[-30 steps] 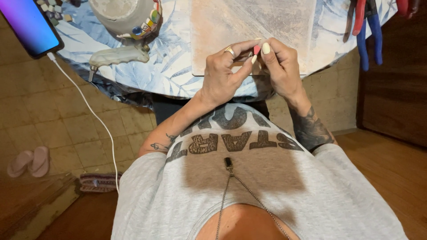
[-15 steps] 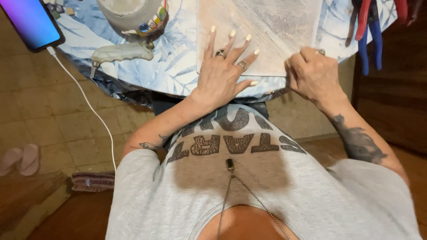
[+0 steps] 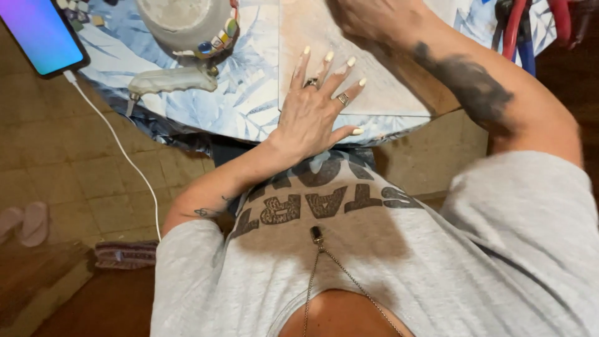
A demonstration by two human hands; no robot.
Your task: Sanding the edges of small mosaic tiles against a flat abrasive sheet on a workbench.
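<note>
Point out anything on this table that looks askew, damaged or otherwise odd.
The worn board under the left hand juts past the table edge at its near corner. The bowl has mosaic tiles along only part of its rim. Nothing looks spilled.

My left hand [image 3: 315, 109] lies flat on the pale worn square board [image 3: 380, 93], fingers spread, blocking its near-left corner. My right hand [image 3: 368, 15] and forearm cross the board's far-right side. Open board strip between them. Left path obstructed by translucent glue gun [image 3: 171, 80] and grey mosaic-rimmed bowl [image 3: 184, 22]. Red and blue-handled pliers [image 3: 518, 31] crowd the right edge.
</note>
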